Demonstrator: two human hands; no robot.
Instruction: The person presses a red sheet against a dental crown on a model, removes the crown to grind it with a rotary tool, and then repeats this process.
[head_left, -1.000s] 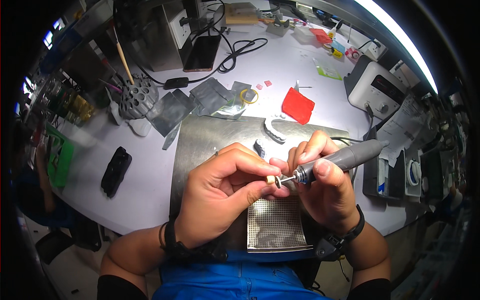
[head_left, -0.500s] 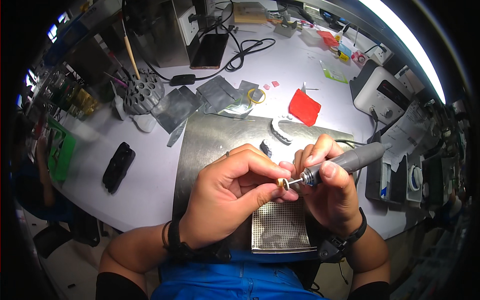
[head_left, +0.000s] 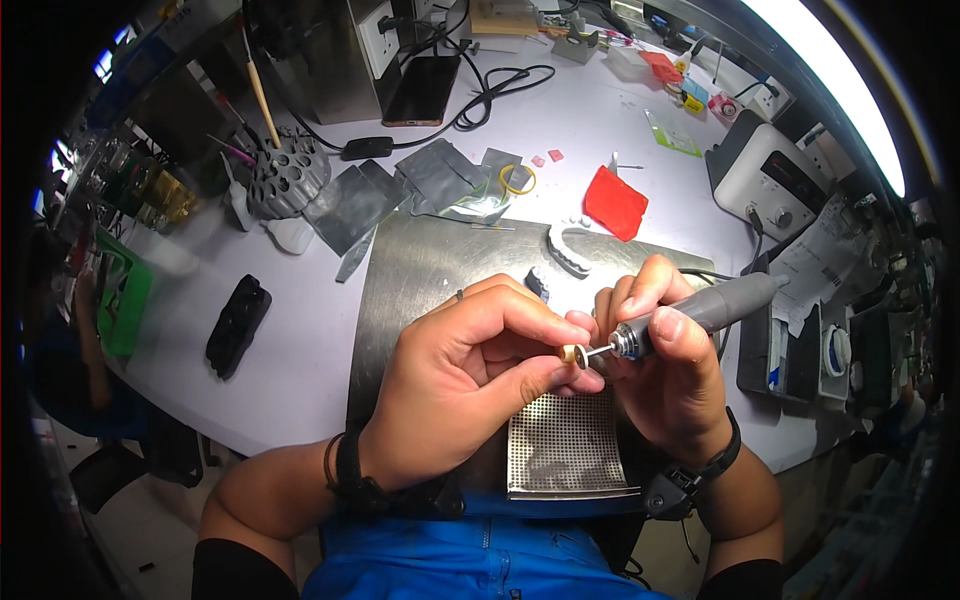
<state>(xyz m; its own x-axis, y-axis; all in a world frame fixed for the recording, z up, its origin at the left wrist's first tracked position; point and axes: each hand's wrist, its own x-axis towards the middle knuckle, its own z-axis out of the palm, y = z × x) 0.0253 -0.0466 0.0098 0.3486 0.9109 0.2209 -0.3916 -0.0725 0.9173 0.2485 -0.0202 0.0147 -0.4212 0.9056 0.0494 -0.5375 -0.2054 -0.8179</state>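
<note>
My left hand [head_left: 450, 365] pinches a small yellowish piece [head_left: 567, 354], perhaps a dental crown, between thumb and forefinger. My right hand [head_left: 675, 395] is wrapped round a grey rotary handpiece [head_left: 715, 305], which slants up to the right. From its metal nose a thin shank ends in a small round disc [head_left: 582, 357], right against or just beside the yellowish piece; contact is hard to tell. The fingertips of both hands meet there. Below them lies a perforated metal plate [head_left: 565, 450]. Beyond are a white dental arch model [head_left: 568, 252] and a small dark grey model piece [head_left: 538, 282].
A metal sheet [head_left: 420, 260] lies under the hands. Grey pouches [head_left: 440, 178], a red sheet [head_left: 615, 203] and a phone [head_left: 422, 92] lie farther back. On the right stand a white control box [head_left: 765, 180] and dark trays [head_left: 770, 355]; on the left, a grey tool holder [head_left: 285, 180].
The whole view has shifted slightly. The disc and handpiece nose have risen a little, and the disc turns more of its face into view. Both hands keep their grip.
</note>
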